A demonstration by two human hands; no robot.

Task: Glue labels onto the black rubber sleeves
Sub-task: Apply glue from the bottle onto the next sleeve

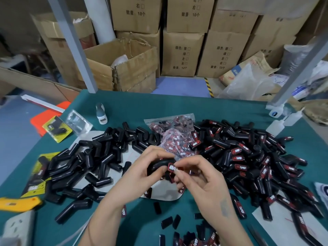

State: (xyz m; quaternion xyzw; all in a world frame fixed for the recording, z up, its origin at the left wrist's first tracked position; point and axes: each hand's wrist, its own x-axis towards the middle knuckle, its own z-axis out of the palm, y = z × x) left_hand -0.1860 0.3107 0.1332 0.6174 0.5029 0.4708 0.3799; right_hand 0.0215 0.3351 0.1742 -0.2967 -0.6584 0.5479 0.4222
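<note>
My left hand (147, 167) grips a bent black rubber sleeve (158, 165) above the green table (177, 107). My right hand (198, 173) pinches a red-and-black label (171, 168) against the sleeve's end. A pile of plain black sleeves (99, 157) lies to the left. To the right lies a pile of sleeves with labels on them (257, 162). Behind my hands sits a clear bag of labels (175, 137). Loose labels (170, 222) lie near the front edge.
A glue bottle (101, 113) stands at the back left, and two squeeze bottles (284, 123) at the back right. Packaged sleeves on yellow cards (56, 129) and a yellow tool (19, 203) lie at the left. Cardboard boxes (182, 54) stack behind the table.
</note>
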